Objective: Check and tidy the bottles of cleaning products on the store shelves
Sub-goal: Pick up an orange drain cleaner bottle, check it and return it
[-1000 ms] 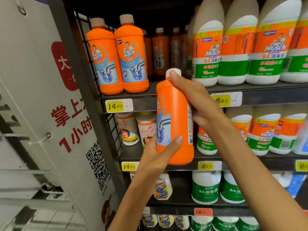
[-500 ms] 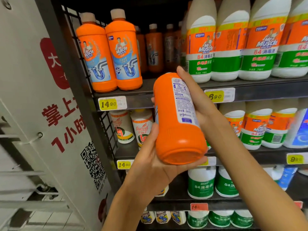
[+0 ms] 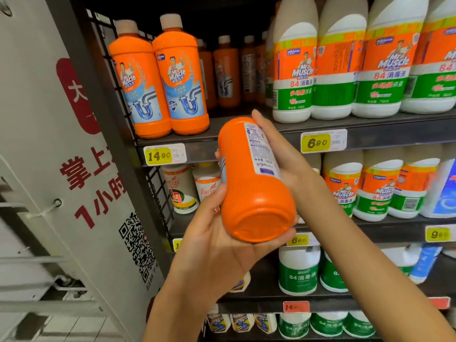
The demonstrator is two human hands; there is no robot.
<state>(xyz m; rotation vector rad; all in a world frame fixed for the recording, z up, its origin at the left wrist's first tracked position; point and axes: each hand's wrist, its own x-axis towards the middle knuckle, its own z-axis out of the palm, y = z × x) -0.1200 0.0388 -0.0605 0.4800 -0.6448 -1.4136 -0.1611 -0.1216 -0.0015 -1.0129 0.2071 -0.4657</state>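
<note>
An orange drain-cleaner bottle (image 3: pixel 251 183) is tipped with its round base toward me and its white back label facing up. My left hand (image 3: pixel 214 245) cups it from below, thumb up its left side and fingers curled under the base. My right hand (image 3: pixel 278 154) grips the upper part from the right, fingers over the label; the cap is hidden. Two matching orange bottles (image 3: pixel 160 80) stand upright at the left end of the upper shelf (image 3: pixel 394 127), with more in shadow behind them.
Large white, orange and green disinfectant bottles (image 3: pixel 345 70) fill the upper shelf on the right. Smaller ones (image 3: pixel 375 186) stand on the shelf below, green-labelled white bottles (image 3: pixel 298 270) lower still. A white sign panel (image 3: pixel 61 156) with red characters stands close on the left.
The bottle went from upright with its front label showing to tipped over, base toward me and back label up. My left hand slid under the base.
</note>
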